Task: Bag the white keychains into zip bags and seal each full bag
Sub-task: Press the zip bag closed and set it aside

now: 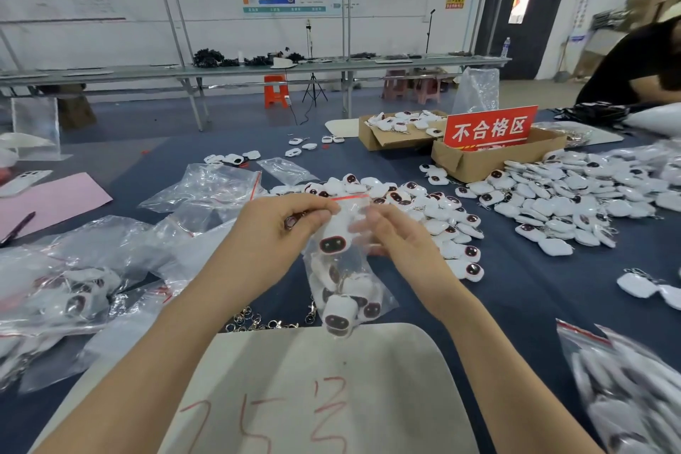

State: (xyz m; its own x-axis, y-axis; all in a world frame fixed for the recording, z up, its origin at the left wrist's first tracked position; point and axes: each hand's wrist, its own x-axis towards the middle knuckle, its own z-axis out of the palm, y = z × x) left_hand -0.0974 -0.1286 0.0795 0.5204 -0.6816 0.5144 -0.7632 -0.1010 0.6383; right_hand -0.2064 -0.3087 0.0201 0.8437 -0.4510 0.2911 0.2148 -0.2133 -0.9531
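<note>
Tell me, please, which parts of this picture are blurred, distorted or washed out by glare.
Head view: motion blur smears the filled bags at lower right; the zip bag and the left hand and right hand holding it are fairly sharp; wide-angle distortion bows the metal poles; glare whitens the empty bags.

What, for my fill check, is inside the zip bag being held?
Several white keychains with dark faces show through the zip bag. Their count is hidden: they overlap, and the left hand and right hand cover its top.
</note>
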